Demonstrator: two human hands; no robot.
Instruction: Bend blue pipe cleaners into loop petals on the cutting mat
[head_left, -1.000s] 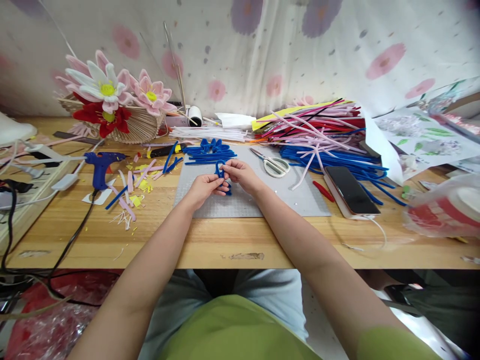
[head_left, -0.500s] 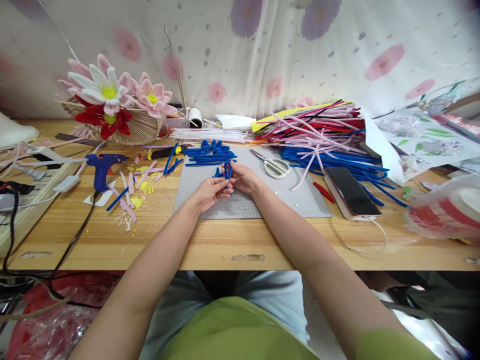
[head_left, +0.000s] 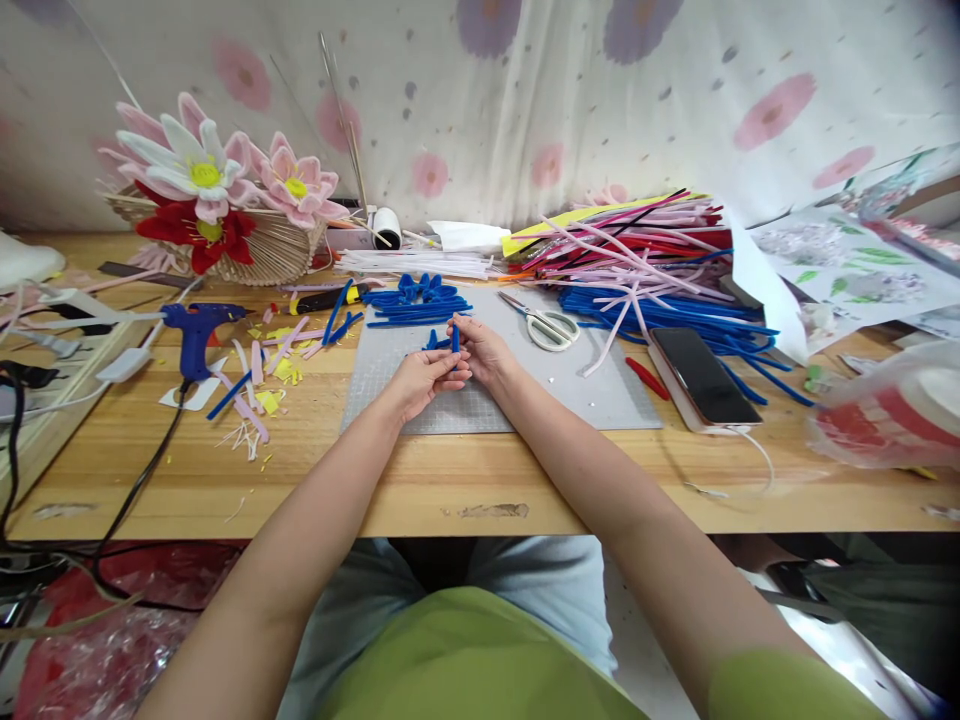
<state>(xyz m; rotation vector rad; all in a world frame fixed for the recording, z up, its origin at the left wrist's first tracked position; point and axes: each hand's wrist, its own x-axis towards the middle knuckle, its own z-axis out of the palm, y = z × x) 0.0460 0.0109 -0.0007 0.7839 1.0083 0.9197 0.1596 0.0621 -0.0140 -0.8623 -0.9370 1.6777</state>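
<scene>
Between my hands a blue pipe cleaner stands upright over the grey cutting mat. My left hand is closed on its lower part, with fingertips pressed together. Pinched at the upper part, my right hand meets the left one. The fingers hide much of the piece. Just behind my left hand lie short blue pieces on the mat. Farther back are a row of straight blue pipe cleaners and several curled blue loops. Scissors with pale handles rest right of my hands.
A blue glue gun and pink and yellow scraps lie to the left. Behind them stands a basket of fuzzy flowers. Bundled blue pipe cleaners, a phone and a plastic-wrapped tub are at the right.
The blue pipe cleaner showed an open loop at its top before; now it looks like one narrow upright strip. My hands stay nearly in place, and the view has shifted slightly.
</scene>
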